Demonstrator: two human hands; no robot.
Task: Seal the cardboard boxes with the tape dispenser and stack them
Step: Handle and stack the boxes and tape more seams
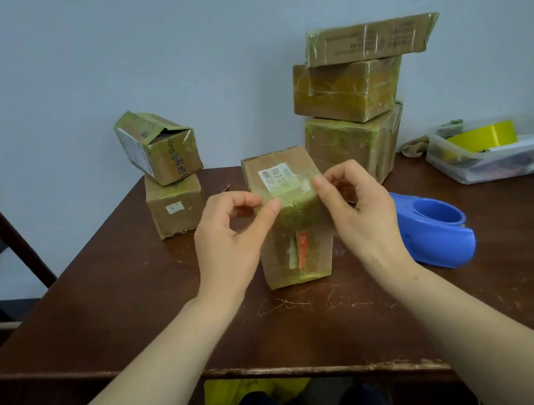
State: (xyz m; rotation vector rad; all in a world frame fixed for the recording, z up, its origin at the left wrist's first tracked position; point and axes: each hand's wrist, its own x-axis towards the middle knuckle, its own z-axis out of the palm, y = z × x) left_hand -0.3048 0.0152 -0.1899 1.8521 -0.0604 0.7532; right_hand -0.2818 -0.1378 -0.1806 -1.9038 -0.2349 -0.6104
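1. Table (pixel 133 291): dark wood, holds all items.
2. Stack (pixel 352 113): 3 taped boxes, 1 o'clock of box.
3. Pair (pixel 169 182): 2 boxes, 10 o'clock; top one tilted, flap looks open.
4. Box (pixel 292 233): ctr, upright, betw. both hands.
5. Dispenser (pixel 436 229): blue, 3 o'clock of box, unheld.
6. L hand (pixel 228 229), R hand (pixel 359 202): each pinches a tape end, thumb + forefinger, at 9 and 3 o'clock of box top.
7. Tape (pixel 291 189): strip across box top. Step, est.: sealing. Next: press strip flat down the sides, then stack.
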